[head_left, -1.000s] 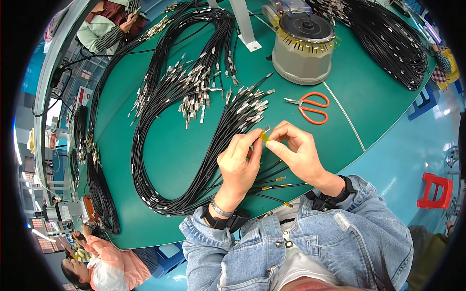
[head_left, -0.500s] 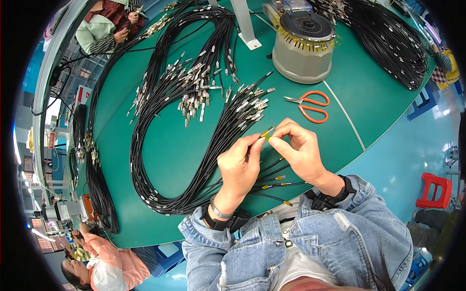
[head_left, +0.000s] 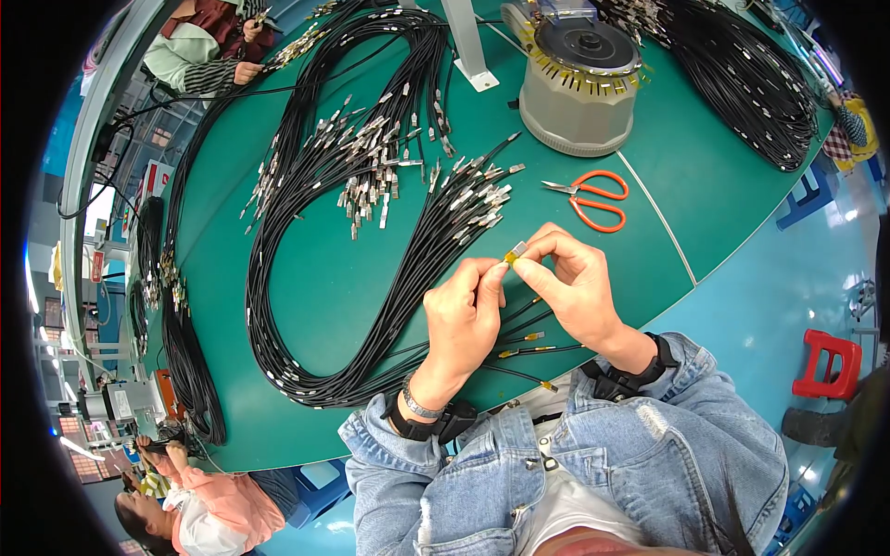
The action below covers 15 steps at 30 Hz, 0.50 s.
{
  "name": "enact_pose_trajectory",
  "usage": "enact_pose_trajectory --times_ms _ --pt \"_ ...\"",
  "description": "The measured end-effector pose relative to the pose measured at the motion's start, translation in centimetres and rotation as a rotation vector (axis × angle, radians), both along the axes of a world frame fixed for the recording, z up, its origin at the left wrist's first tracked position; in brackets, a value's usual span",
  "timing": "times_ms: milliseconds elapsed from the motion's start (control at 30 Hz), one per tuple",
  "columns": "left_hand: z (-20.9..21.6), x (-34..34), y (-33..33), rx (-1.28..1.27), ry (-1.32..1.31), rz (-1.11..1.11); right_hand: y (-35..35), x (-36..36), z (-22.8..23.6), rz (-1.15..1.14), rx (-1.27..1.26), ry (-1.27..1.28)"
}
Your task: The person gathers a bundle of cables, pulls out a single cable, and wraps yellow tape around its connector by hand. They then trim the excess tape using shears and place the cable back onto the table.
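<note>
A silver cable connector point(head_left: 519, 247) with yellow tape wrapped behind it is held up over the table at the middle of the view. My left hand point(head_left: 462, 320) is closed, its thumb and fingers pinching the cable just behind the tape. From the other side my right hand point(head_left: 572, 285) pinches at the yellow tape with thumb and forefinger. Below my hands lie several black cable ends with yellow tape point(head_left: 533, 351). Orange-handled scissors point(head_left: 601, 201) rest beyond my right hand, blades pointing left. To the left, a big bundle of black cables point(head_left: 269, 334) with silver connectors curves round.
A round grey tape dispenser point(head_left: 577, 102) with yellow strips on its rim stands at the back of the green table point(head_left: 324, 236). Another cable coil point(head_left: 742, 93) lies at the back right. A metal post point(head_left: 471, 51) rises beside the dispenser. Two co-workers sit at left; a red stool point(head_left: 827, 363) is right.
The connector has turned slightly between my fingers and shows more of its silver end. My left hand has shifted a little to the right. At the far left, a co-worker's hands have moved.
</note>
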<state>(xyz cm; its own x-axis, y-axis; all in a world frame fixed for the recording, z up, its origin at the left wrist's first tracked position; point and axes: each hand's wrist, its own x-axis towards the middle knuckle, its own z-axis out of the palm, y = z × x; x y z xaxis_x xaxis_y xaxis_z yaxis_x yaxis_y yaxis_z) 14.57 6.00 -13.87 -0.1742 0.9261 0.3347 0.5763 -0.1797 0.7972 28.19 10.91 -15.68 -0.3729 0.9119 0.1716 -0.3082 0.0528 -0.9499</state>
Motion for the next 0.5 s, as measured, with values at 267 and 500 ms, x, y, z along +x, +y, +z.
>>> enact_pose_trajectory --times_ms 267,500 --pt "0.1 -0.4 0.0 -0.121 -0.187 -0.067 0.1 -0.1 -0.3 -0.01 0.033 0.009" --pt "0.1 -1.7 -0.2 -0.332 -0.481 -0.201 0.3 -0.1 -0.5 0.031 0.164 0.001"
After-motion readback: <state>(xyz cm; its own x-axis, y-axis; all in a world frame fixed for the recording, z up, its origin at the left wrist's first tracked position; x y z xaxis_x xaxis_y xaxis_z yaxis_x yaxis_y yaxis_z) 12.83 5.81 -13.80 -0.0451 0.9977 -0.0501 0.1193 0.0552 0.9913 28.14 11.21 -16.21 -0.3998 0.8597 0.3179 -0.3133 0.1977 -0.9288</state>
